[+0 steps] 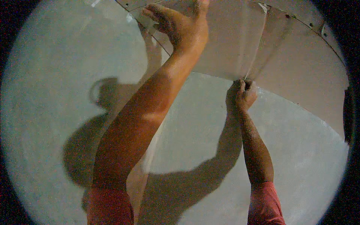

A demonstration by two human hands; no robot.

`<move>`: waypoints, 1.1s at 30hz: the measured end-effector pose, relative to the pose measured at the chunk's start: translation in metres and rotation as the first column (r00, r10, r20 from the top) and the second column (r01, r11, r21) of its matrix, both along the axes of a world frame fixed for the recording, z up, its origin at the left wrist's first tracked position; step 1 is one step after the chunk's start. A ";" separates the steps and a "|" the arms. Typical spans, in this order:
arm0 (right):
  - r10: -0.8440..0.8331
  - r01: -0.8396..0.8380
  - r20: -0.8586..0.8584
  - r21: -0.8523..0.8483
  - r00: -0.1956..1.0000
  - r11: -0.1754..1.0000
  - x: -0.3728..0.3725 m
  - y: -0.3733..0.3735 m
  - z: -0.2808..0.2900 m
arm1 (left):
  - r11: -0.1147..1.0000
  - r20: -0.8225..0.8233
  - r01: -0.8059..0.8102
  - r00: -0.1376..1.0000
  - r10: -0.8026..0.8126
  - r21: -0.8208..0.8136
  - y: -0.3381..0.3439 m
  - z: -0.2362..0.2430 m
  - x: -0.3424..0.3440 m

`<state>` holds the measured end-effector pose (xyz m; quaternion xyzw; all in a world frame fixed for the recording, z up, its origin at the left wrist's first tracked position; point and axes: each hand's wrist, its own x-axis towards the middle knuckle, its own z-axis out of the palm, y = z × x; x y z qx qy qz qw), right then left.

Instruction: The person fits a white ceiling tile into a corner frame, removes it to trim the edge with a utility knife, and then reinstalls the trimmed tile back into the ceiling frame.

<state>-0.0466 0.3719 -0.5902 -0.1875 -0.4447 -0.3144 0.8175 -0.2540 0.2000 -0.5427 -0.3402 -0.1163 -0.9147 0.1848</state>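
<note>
My left hand (180, 26) is raised high at the top of the view, its fingers apart and partly cut off by the edge. It is in front of the brownish ceiling panel (221, 41); whether it touches the panel I cannot tell. My right hand (243, 94) is closed in a fist where the panels meet the wall. A narrow pale strip (256, 45) runs from the far edge down to this fist, its lower end hidden in the fingers. Beside the strip, a dark shadow line converges on the same spot.
A grey-green plastered wall (198, 127) spans the middle and both sides, with shadows of my arms and head on it. Another brownish panel (303, 63) lies right of the strip. Dark screw heads (311, 25) dot the curved far edge.
</note>
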 end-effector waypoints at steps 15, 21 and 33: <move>-0.035 0.035 0.007 -0.031 0.999 0.999 0.011 0.059 0.030 | 0.667 -0.071 -0.742 0.671 0.738 -0.075 0.145 0.009 -0.028; -0.086 0.086 0.002 -0.017 0.996 0.996 0.008 0.116 0.043 | 0.285 -0.126 -0.878 0.256 0.958 0.384 0.160 0.021 -0.054; -0.174 0.173 -0.045 -0.027 0.984 0.985 0.069 0.131 0.055 | 0.040 -0.098 -0.947 0.010 0.995 0.317 0.209 0.053 -0.032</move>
